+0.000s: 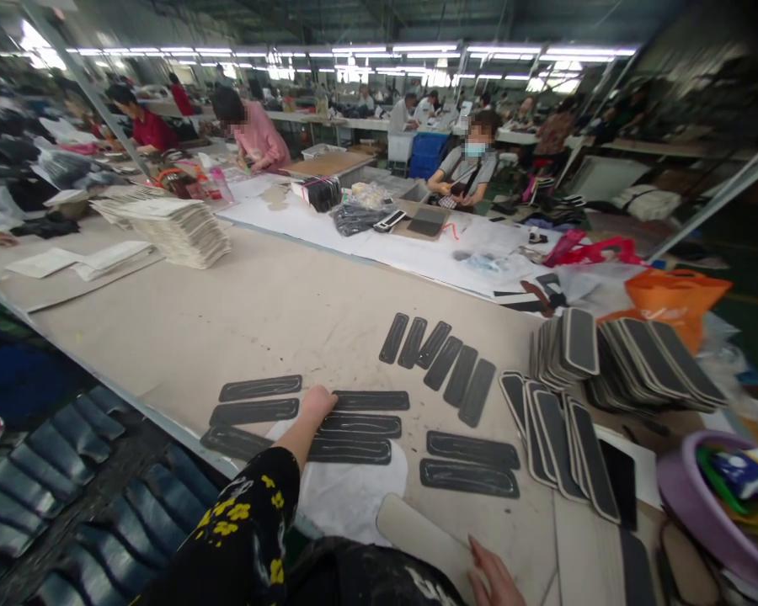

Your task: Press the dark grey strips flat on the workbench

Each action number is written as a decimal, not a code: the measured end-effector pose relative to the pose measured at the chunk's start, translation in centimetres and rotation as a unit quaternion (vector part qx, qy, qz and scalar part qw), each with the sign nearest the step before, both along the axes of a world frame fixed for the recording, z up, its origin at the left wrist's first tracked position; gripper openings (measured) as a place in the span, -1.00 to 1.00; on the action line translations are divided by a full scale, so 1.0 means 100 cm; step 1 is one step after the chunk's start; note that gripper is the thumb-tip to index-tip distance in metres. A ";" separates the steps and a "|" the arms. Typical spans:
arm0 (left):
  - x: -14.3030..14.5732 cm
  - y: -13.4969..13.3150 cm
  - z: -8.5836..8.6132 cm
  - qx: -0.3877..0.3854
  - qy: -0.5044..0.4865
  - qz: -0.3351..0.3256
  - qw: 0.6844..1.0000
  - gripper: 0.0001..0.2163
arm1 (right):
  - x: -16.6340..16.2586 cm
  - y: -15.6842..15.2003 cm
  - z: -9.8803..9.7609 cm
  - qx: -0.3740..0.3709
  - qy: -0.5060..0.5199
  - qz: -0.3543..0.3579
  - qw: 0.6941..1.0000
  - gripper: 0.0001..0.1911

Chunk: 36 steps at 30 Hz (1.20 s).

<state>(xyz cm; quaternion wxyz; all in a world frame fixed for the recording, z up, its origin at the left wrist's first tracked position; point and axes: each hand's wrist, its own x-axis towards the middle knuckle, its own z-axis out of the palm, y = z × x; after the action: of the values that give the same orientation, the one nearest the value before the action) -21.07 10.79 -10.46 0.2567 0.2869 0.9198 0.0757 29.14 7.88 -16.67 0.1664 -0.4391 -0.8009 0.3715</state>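
The left hand (317,406) curls at a dark strip's (372,401) left end, mid-table (258,311), grip unclear; the right hand (493,576), fingers loosely extended, meets a pale panel (420,532), hold unclear. Neighbouring strips (350,452), if wet-coated, could smear should the sleeve (253,509) brush them.

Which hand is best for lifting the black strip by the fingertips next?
Probably the left hand: it's at one end of that black strip. The right hand is farther away, down by the pale panel.
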 end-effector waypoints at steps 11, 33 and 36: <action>0.001 -0.005 0.044 0.199 -0.088 0.078 0.973 -0.96 | -0.017 0.014 0.026 0.056 0.009 0.010 0.998 -0.63; 0.223 -0.028 0.134 0.481 -0.507 0.251 0.670 -0.64 | -0.162 0.056 0.216 0.326 -0.026 0.131 0.936 -0.85; 0.230 -0.028 0.138 0.472 -0.502 0.243 0.683 -0.65 | -0.155 0.055 0.214 0.339 -0.038 0.124 0.932 -0.81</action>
<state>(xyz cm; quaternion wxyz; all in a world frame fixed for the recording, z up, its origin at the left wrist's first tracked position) 1.96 8.02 3.35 0.4835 0.0559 0.5333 0.6919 13.59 13.41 4.68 0.2274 -0.2673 -0.9330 0.0789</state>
